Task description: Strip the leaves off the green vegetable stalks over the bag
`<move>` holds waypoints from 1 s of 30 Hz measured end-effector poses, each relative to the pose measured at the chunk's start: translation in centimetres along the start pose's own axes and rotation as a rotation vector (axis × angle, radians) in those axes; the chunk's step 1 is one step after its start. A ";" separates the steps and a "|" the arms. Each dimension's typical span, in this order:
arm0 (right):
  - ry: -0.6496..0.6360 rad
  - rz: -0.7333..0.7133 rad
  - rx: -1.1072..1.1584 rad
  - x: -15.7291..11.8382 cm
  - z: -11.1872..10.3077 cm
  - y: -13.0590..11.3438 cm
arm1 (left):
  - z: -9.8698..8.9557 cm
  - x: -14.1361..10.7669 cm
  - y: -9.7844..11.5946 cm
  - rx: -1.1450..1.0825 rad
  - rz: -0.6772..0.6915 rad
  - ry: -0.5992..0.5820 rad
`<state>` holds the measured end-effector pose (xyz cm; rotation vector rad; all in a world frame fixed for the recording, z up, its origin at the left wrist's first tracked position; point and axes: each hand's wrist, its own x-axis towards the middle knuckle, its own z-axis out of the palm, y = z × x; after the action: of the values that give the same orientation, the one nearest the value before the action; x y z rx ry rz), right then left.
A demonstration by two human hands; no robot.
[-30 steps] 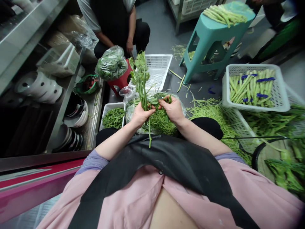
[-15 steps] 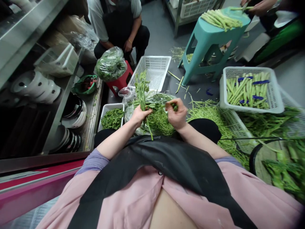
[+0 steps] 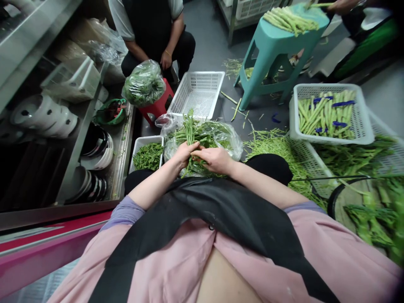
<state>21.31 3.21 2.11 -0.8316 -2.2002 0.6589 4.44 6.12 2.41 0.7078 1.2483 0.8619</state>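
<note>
My left hand (image 3: 184, 154) is closed around a bunch of leafy green stems (image 3: 190, 126), held upright with the leaves pointing away from me. My right hand (image 3: 217, 160) has come up against it, its thumb and fingers pinched on the lower stems beside my left thumb. The exact grip there is partly hidden. Below both hands, an open clear plastic bag (image 3: 234, 141) lies spread with more greens in it. To the left of the bag, a small white basket (image 3: 135, 147) holds a heap of picked leaves (image 3: 148, 155).
A white basket (image 3: 217, 82) stands beyond the bag, beside a red stool (image 3: 158, 105) bearing bagged greens (image 3: 143, 86). Trimmings (image 3: 268, 147) cover the floor to the right, near a basket of bundled stalks (image 3: 328, 113). A metal shelf (image 3: 121, 168) borders the left. Two people work nearby.
My right hand has moved left from the side of the bag to the stems in my left hand. The bunch sits a little lower, and the view has shifted slightly.
</note>
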 end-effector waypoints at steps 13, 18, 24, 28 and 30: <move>0.289 0.334 0.528 2.5 -0.3 3.1 | -0.5 -0.2 -0.6 -0.019 -0.157 -0.046; 0.044 0.700 0.971 2.5 -2.7 5.2 | -2.0 -0.2 0.4 -0.049 -0.067 -0.064; -0.144 0.726 1.154 2.2 -0.9 4.3 | -0.4 0.0 2.4 -0.102 0.037 -0.083; -0.214 0.731 1.156 2.1 0.0 3.8 | 0.4 0.4 2.9 -0.165 0.058 -0.093; -0.214 0.755 1.173 2.0 0.0 3.7 | 0.4 0.7 2.9 -0.208 0.086 -0.096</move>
<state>21.53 7.10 0.57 -0.8860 -1.1642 2.1630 4.42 8.21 4.63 0.6314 1.0319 1.0007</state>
